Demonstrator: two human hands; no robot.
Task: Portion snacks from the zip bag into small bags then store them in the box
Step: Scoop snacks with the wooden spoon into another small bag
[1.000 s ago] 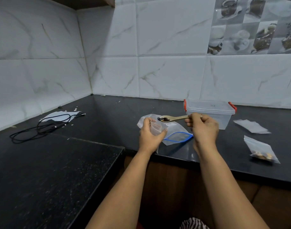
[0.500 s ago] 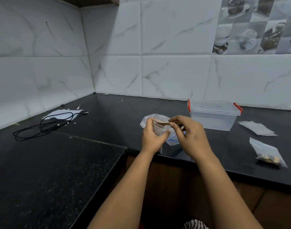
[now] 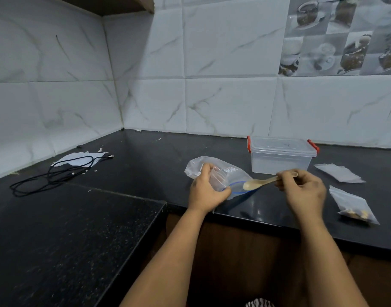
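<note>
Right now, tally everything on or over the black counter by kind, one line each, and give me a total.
Large zip bag: 1
Small bags: 3, one in the left hand, one flat and empty, one with snacks
Lidded box: 1
Wooden spoon: 1, in the right hand
Black cable: 1
White paper: 1
Total: 8

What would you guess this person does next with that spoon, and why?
Probably dip the spoon back into the zip bag for another scoop. Its bowl looks empty, held by the right hand just above the bag's blue-edged mouth, while the left hand holds a small bag ready.
</note>
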